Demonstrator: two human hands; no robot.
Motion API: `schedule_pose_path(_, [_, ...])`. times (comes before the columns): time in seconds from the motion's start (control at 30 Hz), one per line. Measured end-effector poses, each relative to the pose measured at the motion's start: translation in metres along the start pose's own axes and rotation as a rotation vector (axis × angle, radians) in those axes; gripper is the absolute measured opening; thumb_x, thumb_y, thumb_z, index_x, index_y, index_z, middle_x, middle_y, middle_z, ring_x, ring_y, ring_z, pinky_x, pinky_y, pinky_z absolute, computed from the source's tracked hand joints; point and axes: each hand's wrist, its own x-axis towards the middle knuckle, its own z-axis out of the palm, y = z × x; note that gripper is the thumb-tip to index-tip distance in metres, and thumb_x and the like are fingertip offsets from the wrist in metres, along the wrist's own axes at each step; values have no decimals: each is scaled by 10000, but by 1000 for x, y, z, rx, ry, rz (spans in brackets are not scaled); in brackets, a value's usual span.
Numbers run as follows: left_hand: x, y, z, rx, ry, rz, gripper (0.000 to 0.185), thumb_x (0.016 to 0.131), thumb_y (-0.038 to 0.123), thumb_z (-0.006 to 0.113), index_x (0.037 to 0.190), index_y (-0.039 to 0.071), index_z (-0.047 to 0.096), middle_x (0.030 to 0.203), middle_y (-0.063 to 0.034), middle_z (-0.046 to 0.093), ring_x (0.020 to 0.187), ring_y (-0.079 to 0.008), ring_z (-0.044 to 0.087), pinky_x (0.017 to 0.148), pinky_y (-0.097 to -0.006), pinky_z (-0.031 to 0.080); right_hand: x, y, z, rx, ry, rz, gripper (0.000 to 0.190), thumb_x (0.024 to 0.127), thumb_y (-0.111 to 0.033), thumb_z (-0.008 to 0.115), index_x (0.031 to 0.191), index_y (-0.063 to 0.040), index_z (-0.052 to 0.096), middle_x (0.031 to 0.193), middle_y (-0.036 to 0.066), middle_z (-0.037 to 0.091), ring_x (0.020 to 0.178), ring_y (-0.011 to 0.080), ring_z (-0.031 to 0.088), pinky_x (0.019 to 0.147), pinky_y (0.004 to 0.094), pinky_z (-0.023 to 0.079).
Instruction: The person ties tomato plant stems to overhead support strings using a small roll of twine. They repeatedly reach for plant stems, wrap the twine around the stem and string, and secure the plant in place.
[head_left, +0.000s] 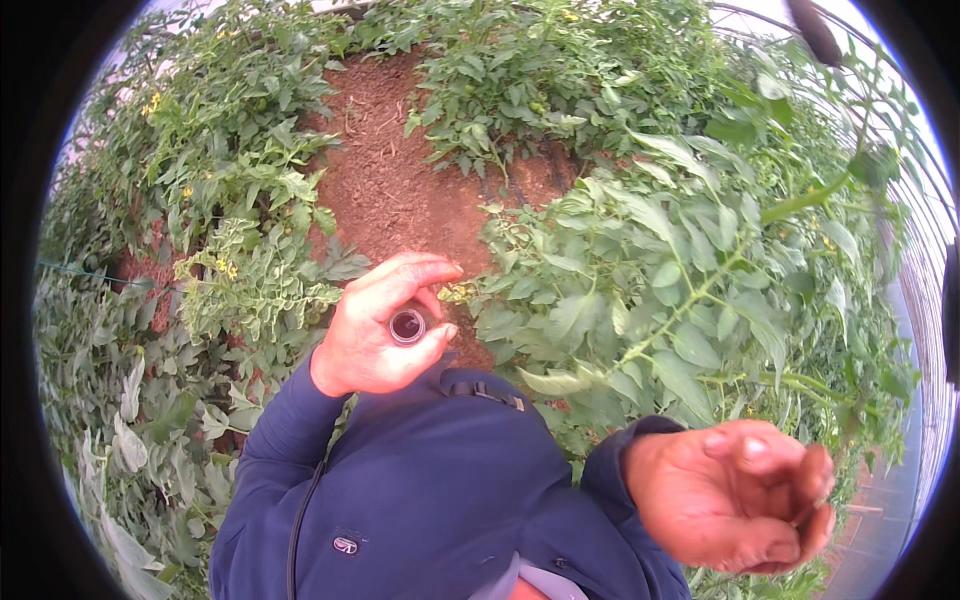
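Note:
My left hand (386, 326) is curled around a small round container (407, 326) with a clear rim, dark inside; its top faces the camera. Thumb and forefinger reach past it, their tips apart, close to some small yellow tomato flowers (454, 292). At the lower right, my right hand (739, 495) is raised palm up with its fingers bent; no object shows in it, though the inside of the curl is partly hidden. A leafy tomato stem (694, 296) slants across the right side, above the right hand.
Dense tomato plants (247, 165) with yellow blossoms stand left and right of a bare soil path (390, 172). Thin dark lines lie on the soil under the plants. A thin green string (97, 274) crosses at left. Curved greenhouse hoops rise at the right edge.

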Motion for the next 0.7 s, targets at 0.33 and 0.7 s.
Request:
schedule_pose_path(0.33, [-8,-37,-34,137,136,-68,188,746,-22,827,908,-15,732,1168,-207,723,986,-273,758,773,-350,599,-100,54,56,-244,-273,455,382,1182,-271,444,1390,28,560,1192,348,713,837,332,764,567,337,623])
schedule_pose_path(0.7, [-2,-92,-33,-73,240,-373,141,873,51,847,894,4,715,1289,-234,675,1016,-265,740,909,-393,589,-165,169,99,-138,-319,608,279,1138,-115,549,1315,84,633,1185,295,735,885,278,777,695,324,653])
